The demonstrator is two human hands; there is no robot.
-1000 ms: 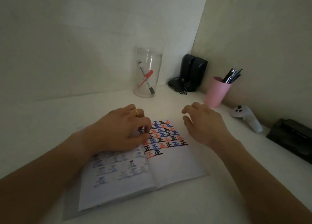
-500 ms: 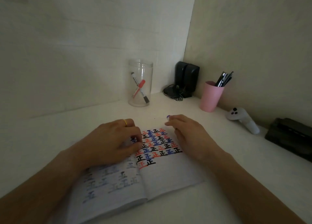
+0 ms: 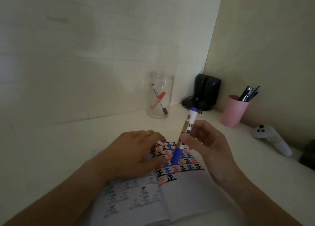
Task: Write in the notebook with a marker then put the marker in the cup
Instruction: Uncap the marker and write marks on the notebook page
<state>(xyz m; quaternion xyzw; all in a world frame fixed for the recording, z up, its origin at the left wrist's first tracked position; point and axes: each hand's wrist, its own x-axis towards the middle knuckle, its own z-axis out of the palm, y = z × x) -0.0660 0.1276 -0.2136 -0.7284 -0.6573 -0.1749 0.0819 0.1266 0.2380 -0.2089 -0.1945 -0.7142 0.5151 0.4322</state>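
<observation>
An open notebook (image 3: pixel 185 196) lies on the white desk, its right page part-filled with rows of black, red and blue characters. My right hand (image 3: pixel 204 144) holds a blue marker (image 3: pixel 183 137) tilted above the page, its blue cap pointing down toward the writing. My left hand (image 3: pixel 134 154), with a gold ring, rests flat on the notebook's upper left, fingers by the spine. A clear plastic cup (image 3: pixel 160 96) stands at the back with a red marker and a black marker crossed inside it.
A pink cup (image 3: pixel 233 111) holding dark pens stands at the right by the wall. A black device (image 3: pixel 204 91) with a cable sits in the corner. A white controller (image 3: pixel 271 139) lies at the right, and a dark object (image 3: pixel 307 156) at the right edge.
My right hand, empty over the page's top edge before, now holds the blue marker raised above the notebook. My left hand stays on the page. The view has shifted slightly.
</observation>
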